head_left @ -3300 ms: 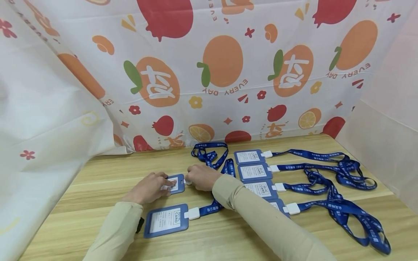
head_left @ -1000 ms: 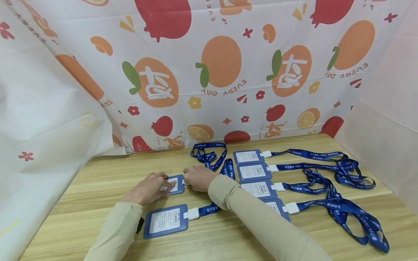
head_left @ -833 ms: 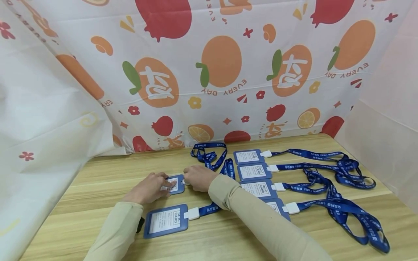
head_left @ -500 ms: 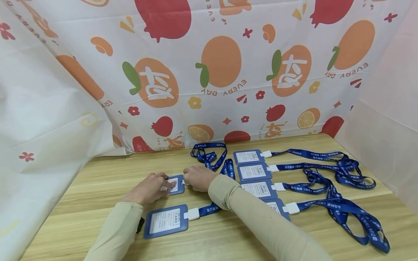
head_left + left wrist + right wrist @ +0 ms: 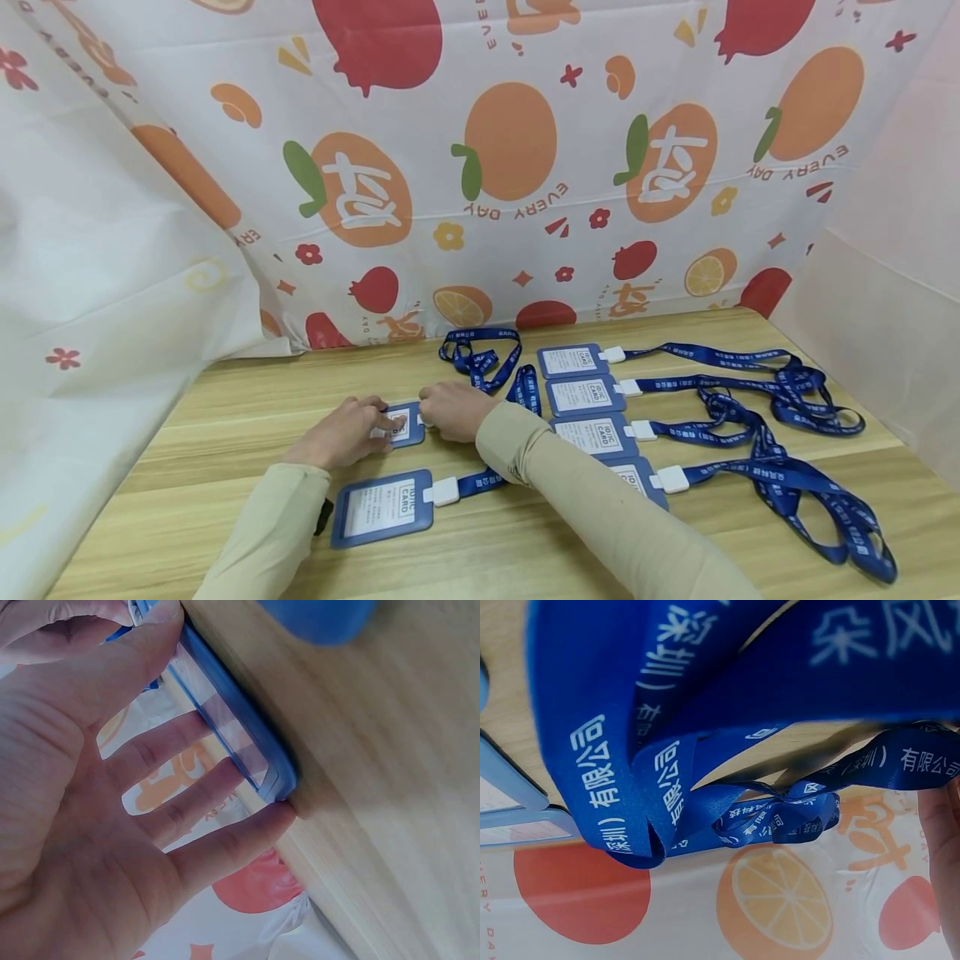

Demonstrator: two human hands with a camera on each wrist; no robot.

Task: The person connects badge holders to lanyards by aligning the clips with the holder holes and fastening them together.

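In the head view my left hand (image 5: 348,433) lies over a blue-framed ID badge holder (image 5: 411,430) at the middle of the table. The left wrist view has its thumb on one long edge of the badge holder (image 5: 236,724) and its fingertips along the other, with the holder tilted between them. At the holder's slotted end, my right hand (image 5: 456,408) pinches the end of its lanyard; the fingers hide most of the clip. Loops of this dark blue lanyard (image 5: 592,772) with white lettering fill the right wrist view, where only a strip of the right hand (image 5: 939,855) shows.
Nearer the front lies another blue badge holder (image 5: 382,508) with a white clip (image 5: 446,491), its strap passing under the right forearm. Several badges (image 5: 585,394) form a column on the right, their lanyards (image 5: 787,483) trailing rightward. A fruit-print cloth (image 5: 517,250) hangs behind the wooden table.
My right hand has shifted slightly left, closer to the badge holder's slot, since the earliest frame. My left hand and the other badges have stayed in place.
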